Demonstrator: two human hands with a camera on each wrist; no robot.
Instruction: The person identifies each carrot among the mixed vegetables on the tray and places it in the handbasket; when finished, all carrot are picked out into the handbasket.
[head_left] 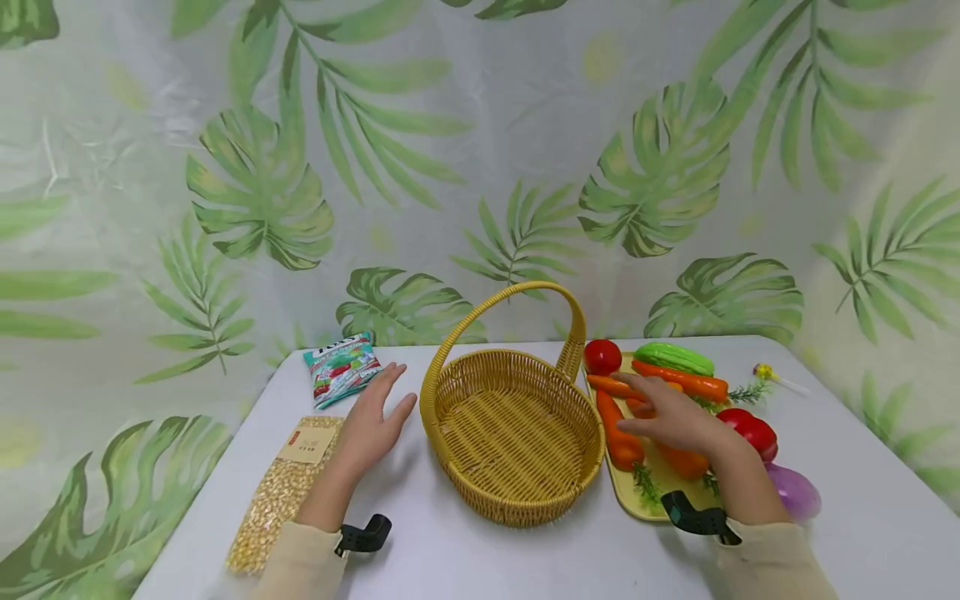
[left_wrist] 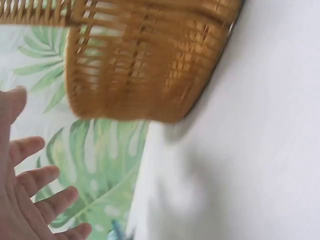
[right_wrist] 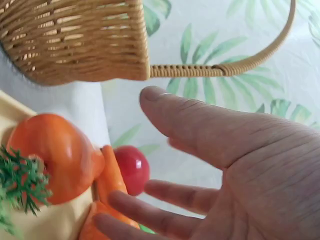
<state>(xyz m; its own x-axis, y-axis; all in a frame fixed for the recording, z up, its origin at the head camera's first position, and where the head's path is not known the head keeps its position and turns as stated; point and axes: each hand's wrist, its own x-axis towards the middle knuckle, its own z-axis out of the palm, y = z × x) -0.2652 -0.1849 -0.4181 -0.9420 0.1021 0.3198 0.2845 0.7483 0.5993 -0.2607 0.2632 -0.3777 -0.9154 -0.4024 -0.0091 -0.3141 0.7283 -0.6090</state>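
Observation:
A round wicker basket [head_left: 517, 508] with a tall arched handle [head_left: 517, 287] stands upright in the middle of the white table; no contents show inside. Left of it hovers my left hand [head_left: 371, 429], fingers spread and holding nothing. In the left wrist view the basket's woven side [left_wrist: 140, 65] is apart from those fingers. My right hand [head_left: 678, 417] is held over the tray [head_left: 626, 500] of vegetables, its fingers extended and nothing gripped. Beneath it lie several carrots [head_left: 621, 437], partly hidden by the hand. The right wrist view shows its thumb just short of the basket [right_wrist: 100, 45].
At the left lie a teal candy bag [head_left: 341, 371] and a clear pack of corn kernels [head_left: 281, 492]. Around the tray are a tomato [head_left: 602, 357], a green gourd-like vegetable [head_left: 675, 358], red peppers [head_left: 750, 432], a purple eggplant [head_left: 797, 493] and a lollipop [head_left: 765, 372].

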